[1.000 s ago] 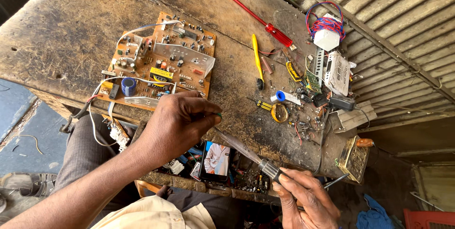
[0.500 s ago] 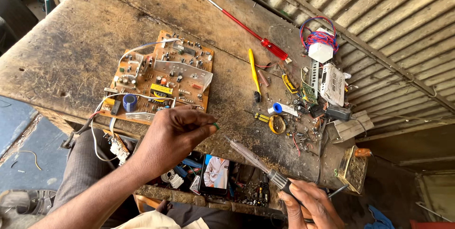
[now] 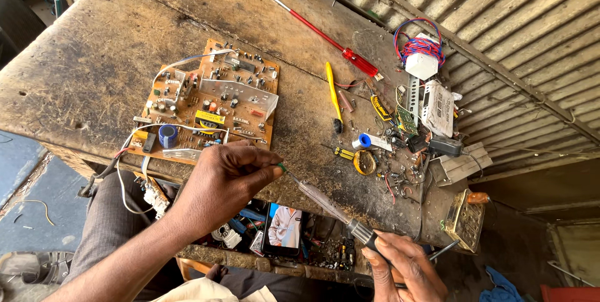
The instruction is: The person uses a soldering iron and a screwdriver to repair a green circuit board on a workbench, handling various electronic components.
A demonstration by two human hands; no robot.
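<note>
Pinching a small green part (image 3: 282, 167) in our left hand (image 3: 228, 177), right hand (image 3: 400, 263) clamped on the soldering iron (image 3: 325, 202); next, steady tip contact.

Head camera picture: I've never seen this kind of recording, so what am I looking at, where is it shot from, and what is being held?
There is no machine here, only a person's two bare hands, filmed from a camera on their head looking down at a worn wooden bench. The right hand holds a soldering iron by its handle. The left hand pinches something small and green at the iron's tip. On the bench lie an orange circuit board, a red screwdriver, a yellow tool and scattered small parts.
</note>
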